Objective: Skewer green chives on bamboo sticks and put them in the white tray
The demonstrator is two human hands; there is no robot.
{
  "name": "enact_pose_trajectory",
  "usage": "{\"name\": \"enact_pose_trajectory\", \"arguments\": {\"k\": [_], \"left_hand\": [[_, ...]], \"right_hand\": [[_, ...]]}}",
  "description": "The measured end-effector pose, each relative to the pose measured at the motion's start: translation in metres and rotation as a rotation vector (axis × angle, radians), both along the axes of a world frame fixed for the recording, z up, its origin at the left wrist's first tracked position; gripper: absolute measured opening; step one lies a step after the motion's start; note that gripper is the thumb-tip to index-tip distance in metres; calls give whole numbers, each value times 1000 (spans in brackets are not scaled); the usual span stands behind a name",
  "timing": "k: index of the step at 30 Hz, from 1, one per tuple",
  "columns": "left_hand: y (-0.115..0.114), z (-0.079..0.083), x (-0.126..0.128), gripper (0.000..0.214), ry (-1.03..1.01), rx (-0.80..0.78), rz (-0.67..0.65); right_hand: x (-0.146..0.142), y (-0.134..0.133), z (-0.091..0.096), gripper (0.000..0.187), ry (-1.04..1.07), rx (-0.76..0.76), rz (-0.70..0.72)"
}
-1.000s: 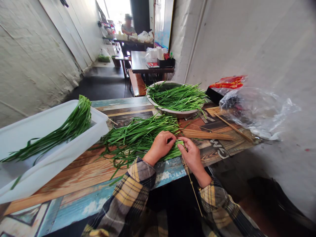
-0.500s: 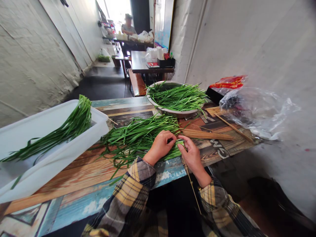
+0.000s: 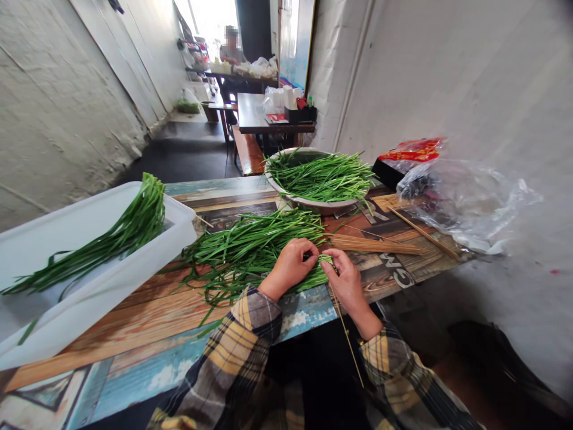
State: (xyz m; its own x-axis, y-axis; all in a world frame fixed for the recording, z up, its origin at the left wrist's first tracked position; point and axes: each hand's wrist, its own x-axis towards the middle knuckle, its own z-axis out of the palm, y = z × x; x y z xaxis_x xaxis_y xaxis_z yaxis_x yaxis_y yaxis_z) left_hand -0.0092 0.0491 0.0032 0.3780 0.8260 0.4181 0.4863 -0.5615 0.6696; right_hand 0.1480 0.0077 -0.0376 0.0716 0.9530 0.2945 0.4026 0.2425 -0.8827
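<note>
Several stalks (image 3: 316, 278), left hand (image 3: 292, 266) over them, right hand (image 3: 349, 285) at ends

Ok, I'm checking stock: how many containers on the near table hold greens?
2: the white tub at left and the round bowl beyond the loose greens. The crumpled bag at right could hide another.

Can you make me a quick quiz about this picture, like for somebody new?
1. True or false: the white, rectangular plastic tub has nothing inside.
2. What stands just beyond the pile of long green stalks: A) a blue kettle, B) a round, pale-rimmed bowl, C) a glass vase?
3. Fill in: the bundle of thin brown wooden sticks lies to the pile's ____.

Key: 1. False; it holds a bunch of green stalks. 2. B. 3. right.
</note>
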Motion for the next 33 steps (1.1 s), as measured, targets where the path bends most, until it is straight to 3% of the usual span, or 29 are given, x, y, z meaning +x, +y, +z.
{"name": "enact_pose_trajectory", "arguments": {"k": [10, 15, 20, 25, 33], "left_hand": [[0, 6, -6, 14, 18, -12, -119], [8, 4, -16, 17, -14, 34, 123], [10, -5, -19, 18, 223, 110, 152], [6, -4, -14, 14, 510, 147, 191], [5, -2, -12, 9, 604, 129, 188]], "right_hand": [[0, 0, 0, 20, 33, -15, 2], [0, 0, -1, 20, 14, -2, -5], [-1, 1, -3, 20, -5, 8, -12], [-2, 0, -1, 21, -30, 8, 12], [-2, -2, 2, 22, -67, 10, -6]]}}
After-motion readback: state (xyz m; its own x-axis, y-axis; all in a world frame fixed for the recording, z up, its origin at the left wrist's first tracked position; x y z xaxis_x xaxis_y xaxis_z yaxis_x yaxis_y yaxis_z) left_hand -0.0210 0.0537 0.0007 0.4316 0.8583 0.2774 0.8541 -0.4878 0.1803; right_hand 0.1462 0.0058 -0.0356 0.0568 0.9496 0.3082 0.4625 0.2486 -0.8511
